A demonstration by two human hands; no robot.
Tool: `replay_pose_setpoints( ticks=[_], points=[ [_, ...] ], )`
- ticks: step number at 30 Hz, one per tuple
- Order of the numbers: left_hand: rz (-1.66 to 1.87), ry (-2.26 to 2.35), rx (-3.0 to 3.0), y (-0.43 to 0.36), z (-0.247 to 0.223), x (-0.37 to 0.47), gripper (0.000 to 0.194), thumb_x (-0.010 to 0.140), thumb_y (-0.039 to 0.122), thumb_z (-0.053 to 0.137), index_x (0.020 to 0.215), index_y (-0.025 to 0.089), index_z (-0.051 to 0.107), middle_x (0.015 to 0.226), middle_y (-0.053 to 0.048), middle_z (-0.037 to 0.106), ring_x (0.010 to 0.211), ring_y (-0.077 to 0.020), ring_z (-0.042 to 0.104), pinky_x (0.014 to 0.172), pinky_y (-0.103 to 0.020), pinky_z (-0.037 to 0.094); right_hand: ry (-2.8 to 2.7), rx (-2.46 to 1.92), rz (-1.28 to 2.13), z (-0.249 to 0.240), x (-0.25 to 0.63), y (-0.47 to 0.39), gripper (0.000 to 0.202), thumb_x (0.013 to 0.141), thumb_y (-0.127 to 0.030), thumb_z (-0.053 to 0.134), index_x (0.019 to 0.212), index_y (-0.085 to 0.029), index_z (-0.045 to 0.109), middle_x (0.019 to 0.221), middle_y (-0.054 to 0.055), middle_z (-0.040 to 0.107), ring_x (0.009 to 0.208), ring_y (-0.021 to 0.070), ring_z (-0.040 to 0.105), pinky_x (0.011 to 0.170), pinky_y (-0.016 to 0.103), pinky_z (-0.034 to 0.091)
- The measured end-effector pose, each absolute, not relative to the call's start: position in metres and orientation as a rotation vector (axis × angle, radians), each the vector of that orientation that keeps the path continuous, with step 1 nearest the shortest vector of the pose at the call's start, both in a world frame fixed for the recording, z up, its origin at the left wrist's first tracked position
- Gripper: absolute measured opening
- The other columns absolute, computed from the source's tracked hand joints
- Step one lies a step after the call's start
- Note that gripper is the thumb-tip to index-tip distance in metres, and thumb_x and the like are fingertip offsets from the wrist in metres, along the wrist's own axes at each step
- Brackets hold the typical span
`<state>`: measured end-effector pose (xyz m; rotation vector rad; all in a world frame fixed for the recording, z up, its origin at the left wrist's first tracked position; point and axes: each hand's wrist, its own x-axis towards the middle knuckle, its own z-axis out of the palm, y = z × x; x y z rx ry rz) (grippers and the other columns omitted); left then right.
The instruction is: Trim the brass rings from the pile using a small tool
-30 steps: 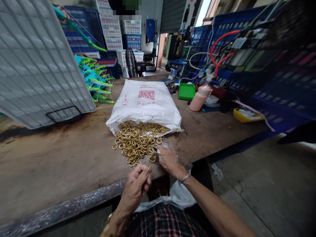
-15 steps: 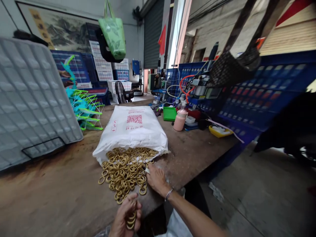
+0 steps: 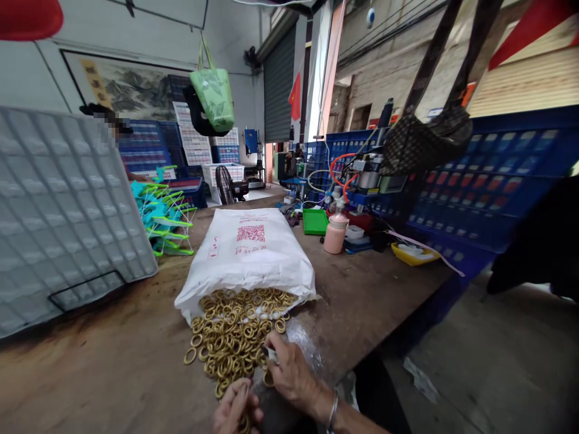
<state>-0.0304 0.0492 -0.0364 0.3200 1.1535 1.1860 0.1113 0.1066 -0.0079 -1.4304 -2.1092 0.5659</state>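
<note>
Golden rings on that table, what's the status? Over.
Left hand curled around golden rings. Right hand at edge of ring pile, grip unclear. Pile spread from mouth of white sack. Nothing seen blocking either hand.

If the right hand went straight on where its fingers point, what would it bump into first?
Most likely the pile of gold rings, just ahead of the right hand, though the exact gap is hard to judge.

The right hand comes nearer the left hand, whose fingers now curl in, largely hiding the rings within. One loose ring, uncovered before, is partly under the right hand. Far beyond the left hand, a raised turquoise piece sits lower.
</note>
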Motion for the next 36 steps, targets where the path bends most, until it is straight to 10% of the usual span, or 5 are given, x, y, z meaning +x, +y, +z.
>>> replay_pose_setpoints(
  ticks=[8,16,36],
  points=[
    [1.208,1.306,0.516,0.046,-0.025,-0.023,0.062,0.046,0.071,0.07,0.076,0.017,0.058,0.044,0.009,0.042,0.032,-0.0031,0.027,0.031,-0.016,0.019,-2.174,-1.219,0.715,-0.008,0.099,0.085,0.027,0.07,-0.007,0.045,0.092,-0.021,0.05,0.079,0.001,0.061,0.071,0.0155,0.054,0.065,0.025,0.035],
    [1.316,1.491,1.22,0.04,0.002,-0.023,0.028,0.071,0.045,0.062,0.068,0.018,0.066,0.064,-0.001,0.06,0.063,-0.0144,0.052,0.063,-0.025,0.042,-1.899,-1.193,1.17,0.009,0.103,0.091,0.018,0.085,-0.029,0.045,0.07,-0.019,0.048,0.063,-0.004,0.048,0.06,0.0106,0.044,0.057,0.022,0.034],
    [1.142,1.179,0.718,0.036,0.007,-0.009,0.036,0.074,0.051,0.061,0.072,0.018,0.048,0.059,0.006,0.049,0.04,-0.003,0.036,0.036,-0.014,0.023,-1.901,-1.209,1.103,-0.001,0.122,0.091,0.02,0.086,-0.026,0.039,0.07,-0.019,0.05,0.058,-0.004,0.047,0.054,0.0108,0.042,0.054,0.022,0.031]
  ],
)
